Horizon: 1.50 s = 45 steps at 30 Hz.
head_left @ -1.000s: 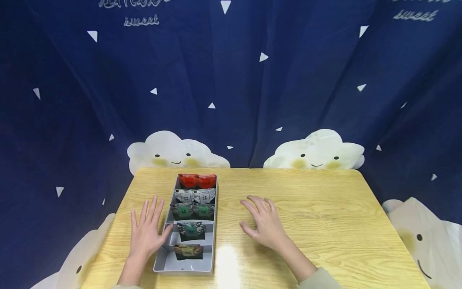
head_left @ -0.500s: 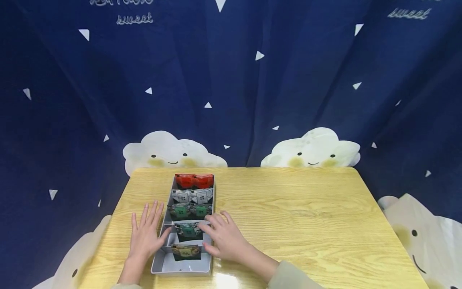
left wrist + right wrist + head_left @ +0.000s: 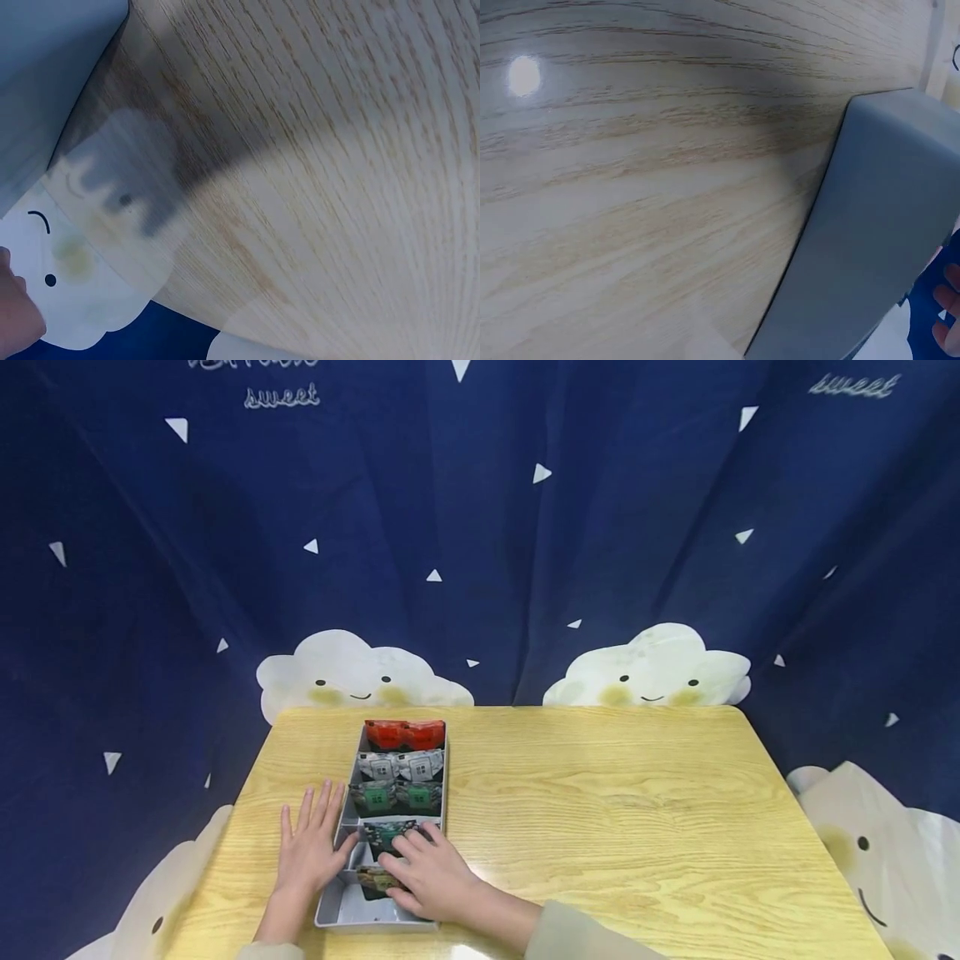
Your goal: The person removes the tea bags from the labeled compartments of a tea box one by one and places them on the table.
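A long grey box (image 3: 352,906) with dividers stands left of centre on the table, its outer wall (image 3: 877,210) filling much of the right wrist view. My left hand (image 3: 306,852) lies spread at its left side, thumb at the rim. My right hand (image 3: 435,878) reaches over the box from the right, fingers bent over the brown packet (image 3: 372,878) in the front compartment and the dark green packet (image 3: 381,837) behind it. Whether it grips either is hidden. Farther back stand green packets (image 3: 375,797), silver packets (image 3: 420,766) and red packets (image 3: 386,734) in pairs.
The wooden table (image 3: 637,810) extends right of the box. Behind it hangs a dark blue curtain (image 3: 480,527) with white triangles and smiling clouds (image 3: 652,672). A bright reflection lies on the tabletop near the front edge.
My right hand has moved left from the bare table to over the front part of the box. My left hand has stayed beside the box, with only a slight shift.
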{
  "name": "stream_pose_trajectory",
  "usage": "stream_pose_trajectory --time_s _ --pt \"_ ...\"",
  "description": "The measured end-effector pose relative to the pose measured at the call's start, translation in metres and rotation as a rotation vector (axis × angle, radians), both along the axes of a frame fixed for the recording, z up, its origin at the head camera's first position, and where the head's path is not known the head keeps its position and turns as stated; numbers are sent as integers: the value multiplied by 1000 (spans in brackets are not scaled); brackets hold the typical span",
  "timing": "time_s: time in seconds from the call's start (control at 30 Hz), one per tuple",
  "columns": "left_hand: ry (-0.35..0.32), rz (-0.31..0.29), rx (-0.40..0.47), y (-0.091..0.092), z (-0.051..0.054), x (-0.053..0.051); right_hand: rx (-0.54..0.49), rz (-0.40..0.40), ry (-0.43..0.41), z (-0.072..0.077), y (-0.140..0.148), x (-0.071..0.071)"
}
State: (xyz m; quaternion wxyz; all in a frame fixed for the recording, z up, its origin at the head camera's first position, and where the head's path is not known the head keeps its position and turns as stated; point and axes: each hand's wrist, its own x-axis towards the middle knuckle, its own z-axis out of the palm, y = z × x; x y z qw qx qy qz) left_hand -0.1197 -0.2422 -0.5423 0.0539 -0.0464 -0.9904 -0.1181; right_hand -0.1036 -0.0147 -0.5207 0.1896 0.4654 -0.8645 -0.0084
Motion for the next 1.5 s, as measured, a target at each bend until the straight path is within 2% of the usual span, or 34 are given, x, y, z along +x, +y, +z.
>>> stream_pose_trajectory --time_s 0.23,0.47,0.83,1.1,1.5 --pt "-100 17 17 1 -1 -3 34 -26 23 -7 -5 -2" --pt "-110 19 18 3 -2 -4 62 -46 26 -12 -8 -3" --pt "-139 32 21 4 -1 -4 -3 -56 59 -17 -12 -7" --pt "-137 40 42 5 -2 -4 25 -71 63 -18 -13 -9" --pt "-153 49 60 5 -1 -3 36 -36 55 -16 -12 -9"
